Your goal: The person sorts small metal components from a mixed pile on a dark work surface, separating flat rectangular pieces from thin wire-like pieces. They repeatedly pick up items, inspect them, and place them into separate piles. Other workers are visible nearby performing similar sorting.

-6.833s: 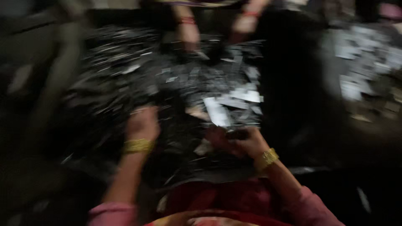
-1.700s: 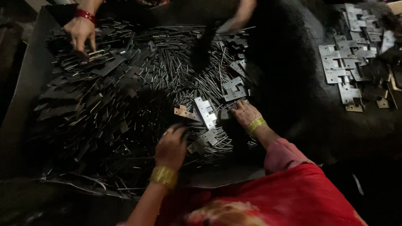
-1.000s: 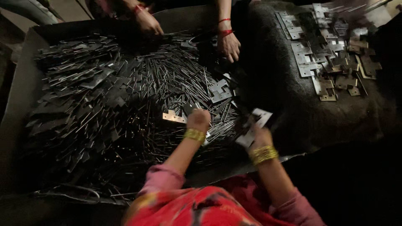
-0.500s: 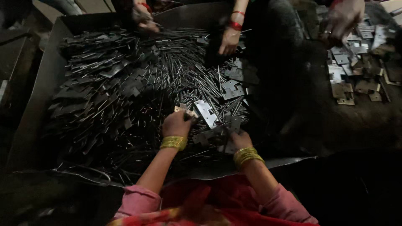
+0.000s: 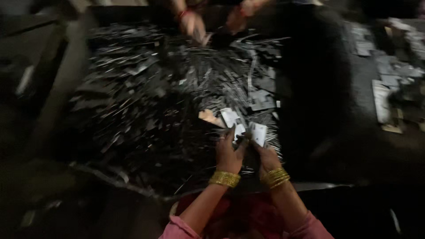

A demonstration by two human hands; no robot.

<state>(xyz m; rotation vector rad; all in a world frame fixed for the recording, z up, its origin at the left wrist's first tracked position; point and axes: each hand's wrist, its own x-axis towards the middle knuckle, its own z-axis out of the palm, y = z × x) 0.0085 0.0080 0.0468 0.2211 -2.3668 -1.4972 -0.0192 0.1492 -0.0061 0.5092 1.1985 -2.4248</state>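
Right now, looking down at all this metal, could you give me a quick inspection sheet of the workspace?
Surface: a large dark tray, its floor mostly covered.
Job's things: a pale flat metal plate at the right hand's fingertips; another plate just above the left hand.
Clutter: a heap of thin dark metal strips and plates fills the tray; more pale plates lie on the dark ground to the right.
Hands: left hand and right hand close together, both with gold bangles; the blur hides the grip.
Cables: nothing seen.
Surroundings: another person's hands work at the tray's far edge; dim light.
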